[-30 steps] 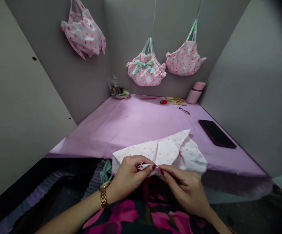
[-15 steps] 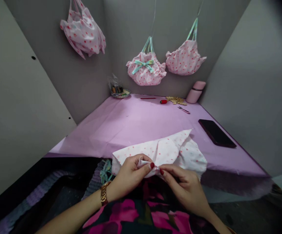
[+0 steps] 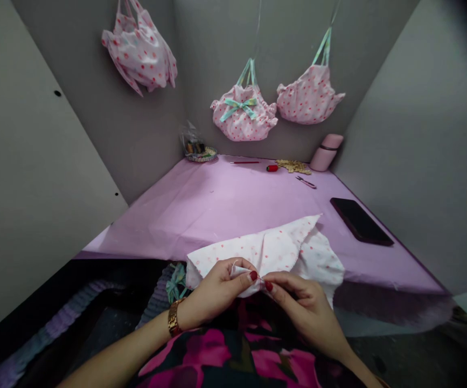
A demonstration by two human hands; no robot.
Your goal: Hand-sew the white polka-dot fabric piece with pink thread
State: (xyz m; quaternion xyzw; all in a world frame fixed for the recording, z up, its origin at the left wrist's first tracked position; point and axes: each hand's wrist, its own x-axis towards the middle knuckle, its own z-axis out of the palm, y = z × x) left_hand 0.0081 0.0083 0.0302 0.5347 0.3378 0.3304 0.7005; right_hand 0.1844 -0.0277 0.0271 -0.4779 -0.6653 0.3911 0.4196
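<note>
Between two pinching hands (image 3: 215, 293) (image 3: 309, 304), dotted cloth (image 3: 249, 250)

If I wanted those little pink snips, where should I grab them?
I'd pinch the snips by their pink handle, coming from the near right: that end lies toward you, while the dark, forked tips point away to the left.

Head view, forward and down
</note>
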